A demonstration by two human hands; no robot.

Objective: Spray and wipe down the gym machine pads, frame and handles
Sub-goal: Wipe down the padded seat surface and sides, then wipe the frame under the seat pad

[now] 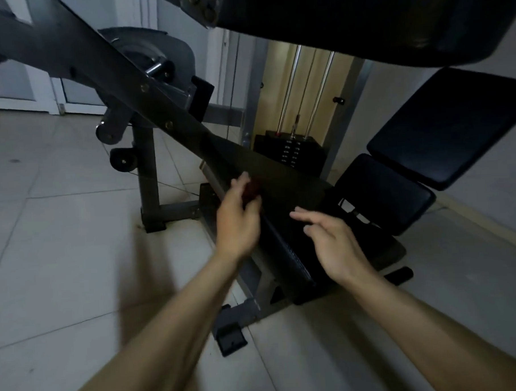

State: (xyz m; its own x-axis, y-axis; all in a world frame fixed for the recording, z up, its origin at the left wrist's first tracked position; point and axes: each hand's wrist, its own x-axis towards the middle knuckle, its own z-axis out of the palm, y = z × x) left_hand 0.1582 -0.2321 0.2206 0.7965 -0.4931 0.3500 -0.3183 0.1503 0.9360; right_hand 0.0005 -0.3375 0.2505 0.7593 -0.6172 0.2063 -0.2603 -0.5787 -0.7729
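Frame bar (158,109): left hand (237,217) clenches a red cloth (252,190) against it, right hand (334,246) loose, empty. Cloth might slip; knuckles hit bolts (169,124) beyond fingertips.

Weight stack (290,152): small white number labels, too blurred to read.

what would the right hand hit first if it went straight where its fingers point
Right hand would likely meet the slanted frame beam, beside the dark red item the left hand holds; depth unclear.
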